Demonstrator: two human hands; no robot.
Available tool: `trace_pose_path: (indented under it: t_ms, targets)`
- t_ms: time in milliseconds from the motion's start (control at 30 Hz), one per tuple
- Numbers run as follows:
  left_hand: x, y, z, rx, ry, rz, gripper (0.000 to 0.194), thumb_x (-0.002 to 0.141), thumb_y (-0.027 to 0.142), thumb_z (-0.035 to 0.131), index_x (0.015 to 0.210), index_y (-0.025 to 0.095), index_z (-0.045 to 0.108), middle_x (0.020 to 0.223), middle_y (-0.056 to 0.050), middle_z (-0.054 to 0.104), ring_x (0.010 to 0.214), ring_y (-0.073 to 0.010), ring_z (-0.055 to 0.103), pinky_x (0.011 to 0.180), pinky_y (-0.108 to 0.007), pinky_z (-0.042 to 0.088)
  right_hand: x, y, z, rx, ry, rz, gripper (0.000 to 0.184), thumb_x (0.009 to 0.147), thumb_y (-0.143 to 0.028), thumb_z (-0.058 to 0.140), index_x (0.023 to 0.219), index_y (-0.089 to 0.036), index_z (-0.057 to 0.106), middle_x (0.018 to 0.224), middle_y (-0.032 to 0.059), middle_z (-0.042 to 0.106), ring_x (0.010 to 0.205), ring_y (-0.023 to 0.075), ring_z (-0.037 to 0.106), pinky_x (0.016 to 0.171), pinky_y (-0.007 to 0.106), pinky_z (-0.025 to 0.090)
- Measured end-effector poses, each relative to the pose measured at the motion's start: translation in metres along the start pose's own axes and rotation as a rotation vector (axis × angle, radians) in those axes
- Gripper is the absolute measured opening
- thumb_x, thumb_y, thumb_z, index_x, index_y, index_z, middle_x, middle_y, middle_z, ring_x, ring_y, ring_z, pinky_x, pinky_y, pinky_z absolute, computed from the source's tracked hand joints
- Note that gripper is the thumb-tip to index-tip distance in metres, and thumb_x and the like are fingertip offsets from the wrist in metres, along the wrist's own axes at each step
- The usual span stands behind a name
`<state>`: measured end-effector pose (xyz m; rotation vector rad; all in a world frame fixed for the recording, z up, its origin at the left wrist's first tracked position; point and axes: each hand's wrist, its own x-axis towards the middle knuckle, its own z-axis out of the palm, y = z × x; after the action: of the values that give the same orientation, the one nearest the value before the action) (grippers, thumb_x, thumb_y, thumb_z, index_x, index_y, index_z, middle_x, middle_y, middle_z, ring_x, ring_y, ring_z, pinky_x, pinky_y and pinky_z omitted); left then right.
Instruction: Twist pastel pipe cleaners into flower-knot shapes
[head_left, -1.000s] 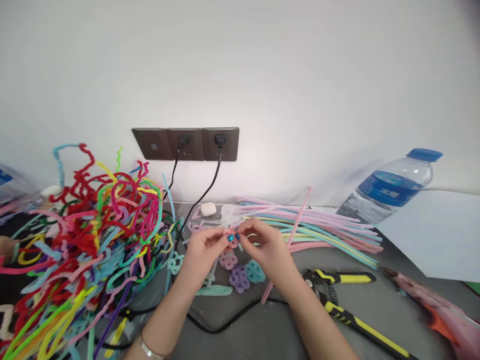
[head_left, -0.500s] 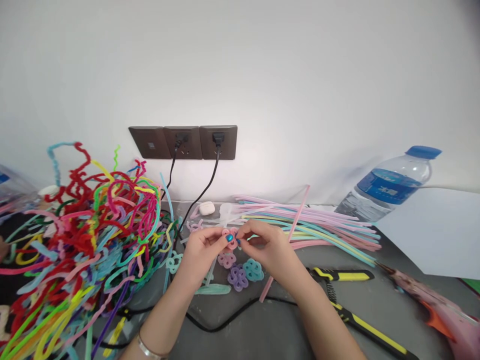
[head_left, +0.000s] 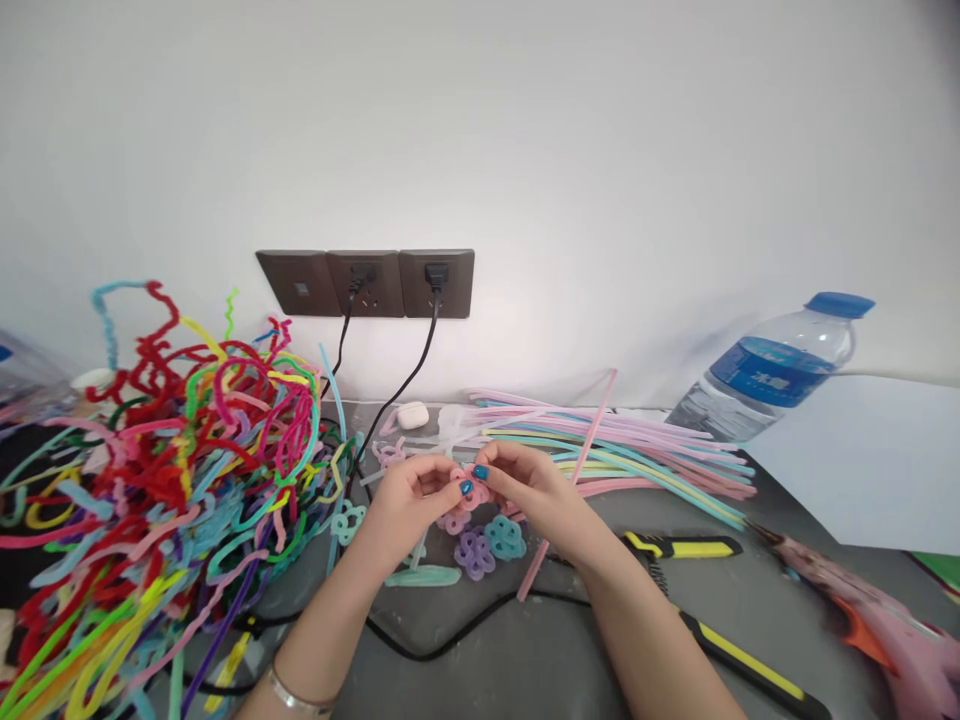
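Note:
Between my two hands is a pink pipe cleaner flower (head_left: 470, 497) made of small loops. My left hand (head_left: 420, 495) pinches it from the left, thumb on the near side. From the right, my right hand (head_left: 529, 490) grips its upper edge between thumb and finger. The fingers hide part of the petals. Just below lie another pink looped flower (head_left: 453, 522), a purple flower (head_left: 474, 553) and a teal flower (head_left: 505, 539). A mint flower (head_left: 349, 522) sits left of my left wrist.
Tangled pipe cleaners (head_left: 172, 480) heap up on the left. Straight pipe cleaners (head_left: 637, 440) lie behind my right hand. Yellow-black pliers (head_left: 739, 655), a pink glue gun (head_left: 862, 610), a water bottle (head_left: 776, 370) and white paper (head_left: 862, 460) are on the right. A black cable (head_left: 435, 657) crosses the table.
My right thumb has moved from the flower's right side up onto its top edge, and the right hand has turned slightly inward. The flower is tilted a little differently.

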<state>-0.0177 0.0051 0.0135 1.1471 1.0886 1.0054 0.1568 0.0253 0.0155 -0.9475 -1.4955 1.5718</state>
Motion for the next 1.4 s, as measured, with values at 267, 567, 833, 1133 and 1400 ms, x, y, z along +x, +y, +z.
trace_pose_path:
  t_ms: [267,567,833,1133,1400]
  targets:
    - [-0.0016,0.0000,-0.0017,0.071,-0.113,-0.017,0.017,0.076,0.032,0.071,0.072,0.015,0.070,0.066,-0.003,0.067,0.058,-0.0136,0.058,0.060,-0.025,0.049,0.0006,0.0066,0.0025,0.206,-0.098,0.130,0.033,0.078,-0.048,0.070,0.076,-0.018,0.058,0.064,-0.0035,0.050,0.055,0.0093,0.042,0.053,0.022,0.032]
    - [-0.0017,0.0025,-0.0008,-0.106,0.017,-0.058,0.028,0.069,0.036,0.079,0.085,0.016,0.069,0.071,-0.001,0.065,0.063,-0.0137,0.061,0.059,-0.024,0.052,0.0003,0.0050,-0.0003,0.228,-0.096,0.204,0.035,0.074,-0.048,0.076,0.075,-0.017,0.059,0.060,-0.0047,0.049,0.050,0.0077,0.036,0.047,0.021,0.028]
    - [-0.0001,-0.0019,0.0030,-0.210,0.104,-0.036,0.032,0.066,0.038,0.084,0.082,0.014,0.070,0.074,-0.002,0.068,0.067,-0.0123,0.063,0.064,-0.023,0.056,0.0039,0.0038,0.0065,0.381,0.000,0.190,0.032,0.073,-0.044,0.076,0.075,-0.017,0.060,0.061,-0.0042,0.048,0.053,0.0085,0.037,0.051,0.022,0.030]
    - [-0.0010,-0.0010,0.0040,-0.212,0.074,-0.055,0.034,0.060,0.037,0.087,0.078,0.013,0.070,0.069,-0.002,0.068,0.063,-0.0136,0.065,0.060,-0.024,0.057,0.0009,0.0006,0.0040,0.439,-0.124,0.258,0.030,0.072,-0.043,0.075,0.071,-0.018,0.058,0.062,-0.0041,0.045,0.053,0.0092,0.035,0.051,0.024,0.026]
    - [-0.0010,-0.0013,0.0038,-0.122,0.084,-0.059,0.035,0.063,0.031,0.084,0.078,0.018,0.055,0.068,0.000,0.070,0.061,-0.0145,0.067,0.059,-0.024,0.055,0.0004,0.0081,-0.0005,0.528,-0.159,0.343,0.027,0.072,-0.035,0.076,0.070,-0.018,0.055,0.064,-0.0050,0.041,0.053,0.0072,0.028,0.051,0.023,0.021]
